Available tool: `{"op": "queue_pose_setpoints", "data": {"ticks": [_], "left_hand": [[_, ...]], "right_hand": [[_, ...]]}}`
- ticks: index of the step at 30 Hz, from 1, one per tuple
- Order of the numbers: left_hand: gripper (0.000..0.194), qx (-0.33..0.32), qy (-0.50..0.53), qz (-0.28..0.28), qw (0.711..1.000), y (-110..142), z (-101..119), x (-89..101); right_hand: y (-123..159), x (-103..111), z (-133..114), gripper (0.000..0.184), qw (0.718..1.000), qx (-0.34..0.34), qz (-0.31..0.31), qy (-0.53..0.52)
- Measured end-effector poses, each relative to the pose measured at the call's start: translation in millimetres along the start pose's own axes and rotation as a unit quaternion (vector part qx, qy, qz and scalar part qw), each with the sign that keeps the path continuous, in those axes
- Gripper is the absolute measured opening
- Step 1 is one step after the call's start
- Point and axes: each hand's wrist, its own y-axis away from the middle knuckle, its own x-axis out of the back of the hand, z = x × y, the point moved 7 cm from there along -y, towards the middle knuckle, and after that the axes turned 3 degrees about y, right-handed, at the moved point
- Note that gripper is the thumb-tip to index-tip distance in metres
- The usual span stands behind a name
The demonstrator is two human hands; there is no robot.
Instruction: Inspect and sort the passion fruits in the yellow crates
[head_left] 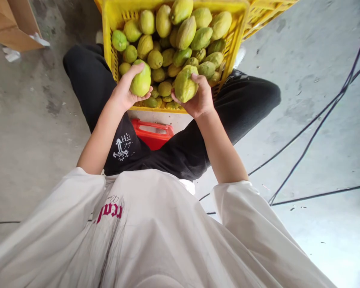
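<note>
My left hand (pixel 126 88) is closed around a smooth, bright green-yellow oval fruit (pixel 141 81), thumb on top. In my right hand (pixel 200 96) is a second green-yellow fruit (pixel 185 85), with a ridged, bumpier skin. Both are held over the near part of a yellow plastic crate (pixel 107 52), a short distance apart. Several similar fruits (pixel 163 22) are heaped in the crate, some greener, some more yellow, many ribbed. Their exact kind I cannot tell. The fingers under each held fruit are partly hidden.
A red plastic stool (pixel 155 138) with a handle slot shows between my legs. Another yellow crate (pixel 262 16) stands behind at the right. At the upper left is an open cardboard box (pixel 15 24). Dark cables (pixel 315 116) cross the concrete floor (pixel 291 80) on the right.
</note>
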Motion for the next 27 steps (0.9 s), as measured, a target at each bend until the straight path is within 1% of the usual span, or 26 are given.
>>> {"op": "queue_pose_setpoints", "data": {"ticks": [3,5,10,14,17,20,23,25,27], "left_hand": [[0.023,0.003,-0.008,0.009,1.0,4,1,-3.8],[0.018,-0.001,-0.011,0.012,1.0,8,2,-6.7],[0.03,-0.012,0.011,0.001,1.0,17,8,-14.9],[0.032,-0.011,0.015,0.009,1.0,15,9,-11.8],[0.033,-0.01,0.009,0.006,1.0,9,6,-7.7],[0.037,-0.014,0.002,-0.002,1.0,7,2,-7.9],[0.035,-0.029,-0.016,-0.006,0.999,8,2,-10.8],[0.037,-0.03,-0.035,0.004,0.999,6,2,-9.7],[0.043,-0.019,-0.043,0.015,0.999,2,1,-6.1]], "right_hand": [[2,-1,-1,0.051,1.0,-0.009,0.02,0.019],[3,-3,-3,0.055,0.999,-0.008,0.02,0.034],[2,-8,-4,0.057,0.999,-0.005,-0.006,0.044],[4,-8,-4,0.048,0.999,-0.033,-0.005,0.039],[11,-12,-5,0.037,0.999,-0.043,-0.003,0.021],[15,-12,-6,0.025,0.999,-0.046,0.022,-0.007],[13,-7,-5,0.03,0.998,-0.05,0.042,0.002],[9,-3,-3,0.037,0.998,-0.047,0.035,0.013],[4,-2,-1,0.042,0.999,-0.035,0.012,0.002]]}}
